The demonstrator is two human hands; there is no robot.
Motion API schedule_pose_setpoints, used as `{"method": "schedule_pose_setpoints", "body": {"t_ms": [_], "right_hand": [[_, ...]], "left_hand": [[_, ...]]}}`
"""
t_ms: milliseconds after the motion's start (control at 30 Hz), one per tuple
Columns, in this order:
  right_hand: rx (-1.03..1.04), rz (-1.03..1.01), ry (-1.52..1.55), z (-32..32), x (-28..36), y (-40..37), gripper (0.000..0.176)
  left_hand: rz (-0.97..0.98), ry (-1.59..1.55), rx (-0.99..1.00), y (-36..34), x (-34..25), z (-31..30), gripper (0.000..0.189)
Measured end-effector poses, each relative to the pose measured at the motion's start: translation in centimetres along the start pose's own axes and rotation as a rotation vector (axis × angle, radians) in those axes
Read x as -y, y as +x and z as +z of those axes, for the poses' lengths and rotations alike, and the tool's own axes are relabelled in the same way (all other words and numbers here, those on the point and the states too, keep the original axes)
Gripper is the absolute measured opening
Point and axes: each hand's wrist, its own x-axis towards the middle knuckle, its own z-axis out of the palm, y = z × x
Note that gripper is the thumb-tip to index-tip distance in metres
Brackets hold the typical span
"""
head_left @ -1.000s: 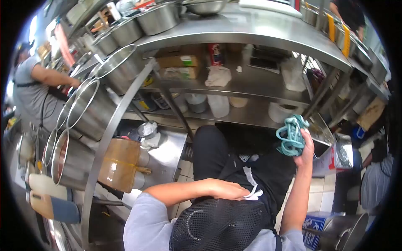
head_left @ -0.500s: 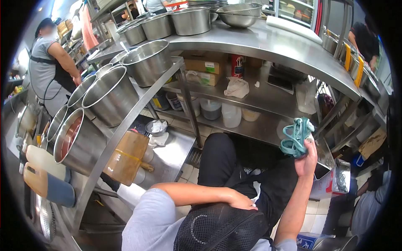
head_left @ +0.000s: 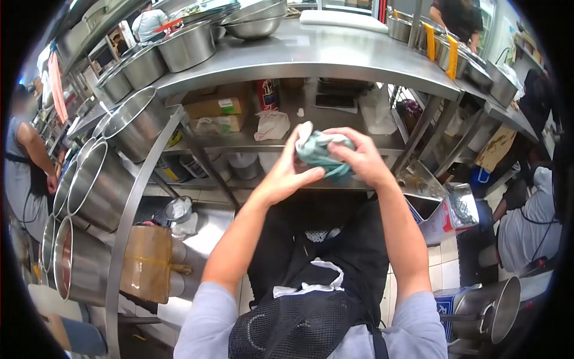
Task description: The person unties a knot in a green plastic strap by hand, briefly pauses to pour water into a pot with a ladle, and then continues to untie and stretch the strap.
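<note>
A crumpled bundle of teal strips or cloth with white parts (head_left: 323, 155) is raised in front of me, above my knees. My left hand (head_left: 280, 180) grips it from the left side, thumb underneath. On the other side, my right hand (head_left: 368, 160) has its fingers closed on the bundle's upper right part. Both hands hide some of it, and I cannot make out exactly what it is. A white cloth edge (head_left: 311, 287) lies at my waist, beside a black mesh piece (head_left: 281, 329) on my front.
A steel worktable (head_left: 335, 51) with a lower shelf stands ahead. Deep steel pots (head_left: 104, 185) line a rack on the left, above a taped brown box (head_left: 146, 263). A co-worker (head_left: 30, 161) stands far left; another person (head_left: 529, 221) is low at the right, near a pot (head_left: 490, 308).
My left hand has risen from my waist to the teal bundle. My right hand has brought the bundle leftward to the middle. My view has turned to the right.
</note>
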Motion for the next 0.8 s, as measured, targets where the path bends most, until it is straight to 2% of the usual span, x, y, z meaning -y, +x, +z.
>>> {"method": "schedule_pose_setpoints", "body": {"t_ms": [33,67,100,133,200,267,300,333,400,467,500,567,600,633,700,733,800], "right_hand": [[0.045,-0.101,-0.203,0.0,-0.4,0.9,0.031],[0.043,-0.108,-0.213,-0.5,-0.7,1.5,0.031],[0.004,-0.125,-0.382,-1.5,-1.0,1.9,0.030],[-0.033,-0.134,-0.549,-2.5,-1.5,2.0,0.030],[-0.113,0.005,-0.368,-4.8,-2.6,2.3,0.027],[-0.131,0.137,-0.271,-5.4,-1.8,2.6,0.028],[-0.125,0.136,-0.267,-5.2,-2.5,2.9,0.028],[-0.129,0.106,-0.157,-5.0,-3.6,3.3,0.030],[-0.064,0.116,-0.023,-4.1,-4.6,3.8,0.037],[0.012,0.097,-0.091,-3.3,-5.4,4.3,0.037],[0.023,0.091,-0.109,-3.1,-5.6,4.7,0.037],[-0.116,0.084,-0.068,-3.7,-7.2,6.2,0.036],[-0.153,0.138,-0.128,-3.3,-7.0,6.5,0.028],[-0.149,0.134,-0.124,-3.1,-6.7,6.7,0.028],[0.178,0.312,-0.469,-2.9,-5.8,6.9,0.033],[0.110,0.278,-0.442,-2.3,-4.8,6.7,0.040],[0.088,0.278,-0.453,-2.3,-3.0,6.8,0.041]], "left_hand": [[0.075,0.039,0.034,1.6,2.1,-0.1,0.060],[-0.006,0.000,0.065,2.7,2.9,-0.4,0.051],[-0.023,0.001,0.014,3.5,3.5,-0.6,0.032],[-0.020,-0.056,-0.048,4.0,4.0,-1.2,0.025],[-0.033,-0.220,-0.134,4.6,4.3,-2.9,0.014],[0.013,-0.358,-0.117,5.3,3.4,-3.8,0.022],[0.010,-0.414,-0.107,5.6,2.9,-4.3,0.026],[0.007,-0.448,-0.081,5.9,2.8,-5.0,0.042],[0.030,-0.460,-0.072,6.3,2.1,-5.4,0.043],[0.065,-0.509,-0.026,6.6,1.6,-6.1,0.047],[0.071,-0.502,-0.033,6.9,1.5,-6.4,0.047],[0.108,-0.469,-0.068,7.7,1.5,-6.7,0.045],[0.104,-0.514,-0.098,8.1,0.6,-6.3,0.036],[0.107,-0.508,-0.101,8.3,0.3,-6.5,0.036],[0.066,-0.479,-0.113,9.0,-0.4,-6.9,0.026],[0.055,-0.428,-0.118,9.3,-0.8,-7.0,0.022],[0.068,-0.390,-0.078,10.2,-1.5,-7.4,0.022]]}}
